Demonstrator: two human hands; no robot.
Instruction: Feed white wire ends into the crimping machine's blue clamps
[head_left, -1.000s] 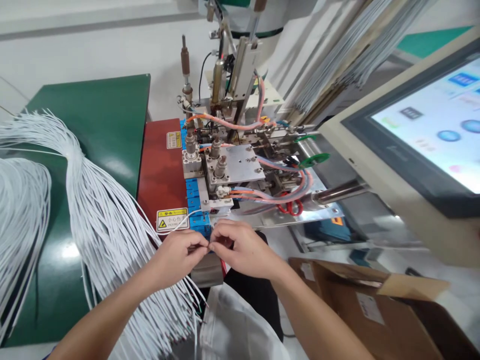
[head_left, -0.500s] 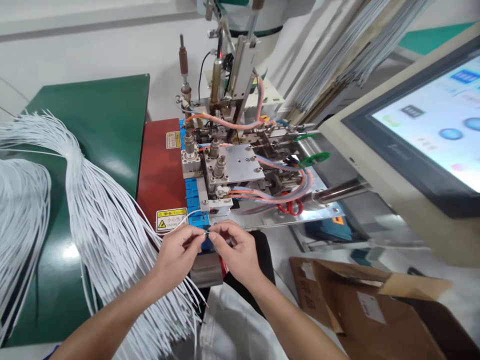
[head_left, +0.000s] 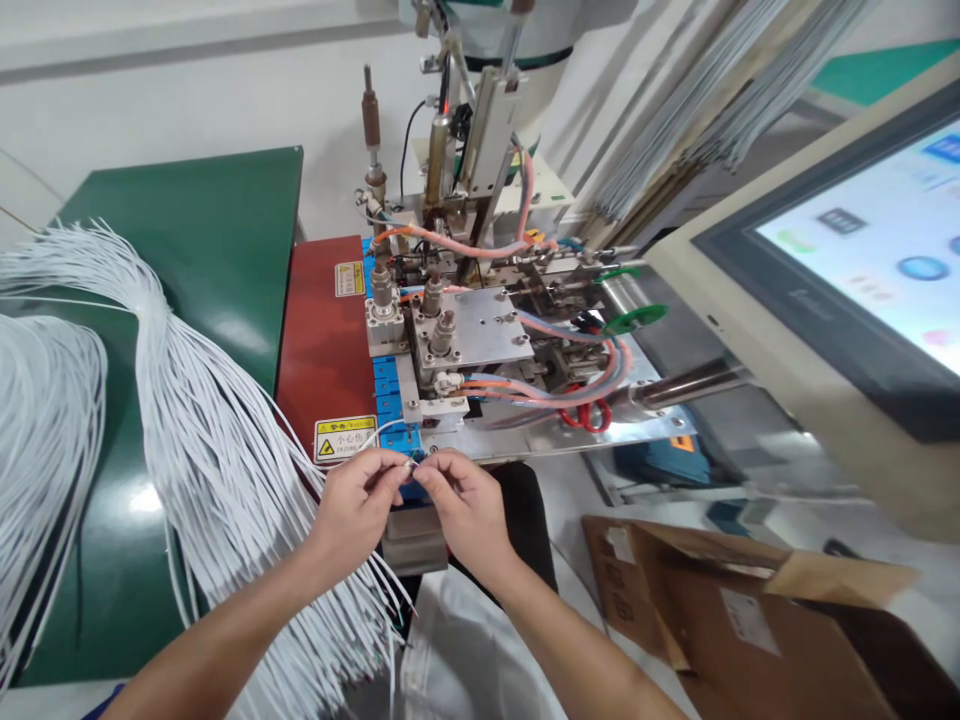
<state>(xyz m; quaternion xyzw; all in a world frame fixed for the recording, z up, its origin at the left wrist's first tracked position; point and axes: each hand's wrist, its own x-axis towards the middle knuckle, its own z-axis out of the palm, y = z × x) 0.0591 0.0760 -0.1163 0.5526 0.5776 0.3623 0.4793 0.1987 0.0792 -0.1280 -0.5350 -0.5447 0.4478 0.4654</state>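
Observation:
My left hand (head_left: 358,505) and my right hand (head_left: 459,505) meet fingertip to fingertip just in front of the machine's blue block (head_left: 391,400). Both pinch the end of one thin white wire (head_left: 379,432), which loops up from the left hand past the yellow warning label (head_left: 343,438). The wire tip lies between the two pinches, close to the blue block's front edge. A large bundle of white wires (head_left: 202,440) runs under my left forearm.
The metal machine head (head_left: 469,335) with hoses and cylinders stands behind the hands on a red base (head_left: 322,330). A green table (head_left: 217,240) lies to the left, a touchscreen (head_left: 862,260) to the right, and an open cardboard box (head_left: 720,610) at lower right.
Both hands have moved slightly up and forward toward the blue block, still pinching the wire end; the view has shifted a little to the left.

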